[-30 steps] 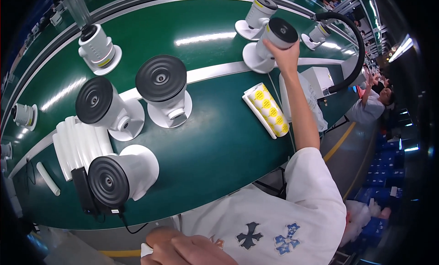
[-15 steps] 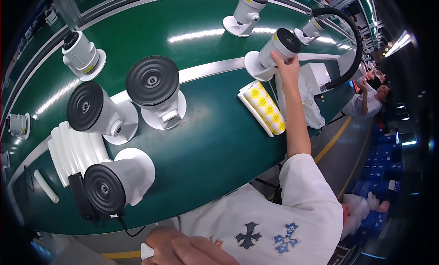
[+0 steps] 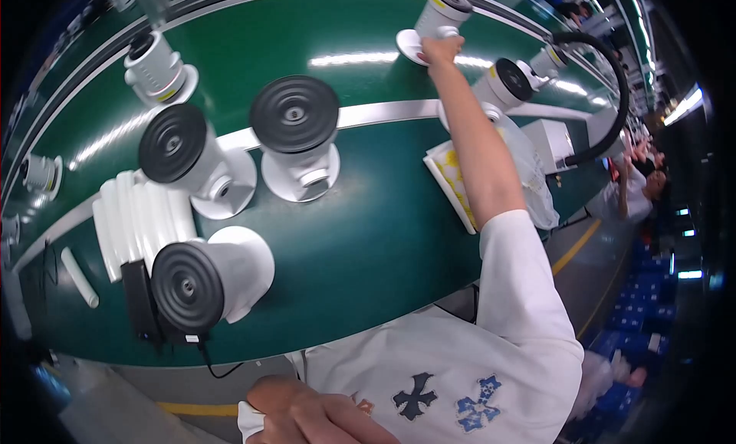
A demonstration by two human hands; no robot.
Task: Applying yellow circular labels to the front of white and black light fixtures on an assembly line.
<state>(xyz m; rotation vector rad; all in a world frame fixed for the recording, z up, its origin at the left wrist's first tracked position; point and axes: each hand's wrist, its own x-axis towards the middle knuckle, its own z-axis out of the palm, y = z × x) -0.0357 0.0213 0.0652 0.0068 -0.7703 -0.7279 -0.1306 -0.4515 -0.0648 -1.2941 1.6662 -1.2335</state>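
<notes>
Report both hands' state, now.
Left hand: curled; whether it holds the white piece beside it can't be told.
Right hand: low on the far white device; grip can't be told.

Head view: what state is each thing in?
Right hand, touching far white device
Far white device, standing
Left hand, grip unclear
Three nearer devices, black discs up
Label roll, partly hidden by arm
White tubes, lying side by side
Single tube, lying apart
Plastic bag, crumpled

White tubes (image 3: 146, 222) lie side by side at nine o'clock (one lies apart), a black block (image 3: 140, 302) at eight. At two, a black hose (image 3: 622, 91) curves down beside a white box (image 3: 546, 145); blue crates (image 3: 636, 314) stand at four.
</notes>
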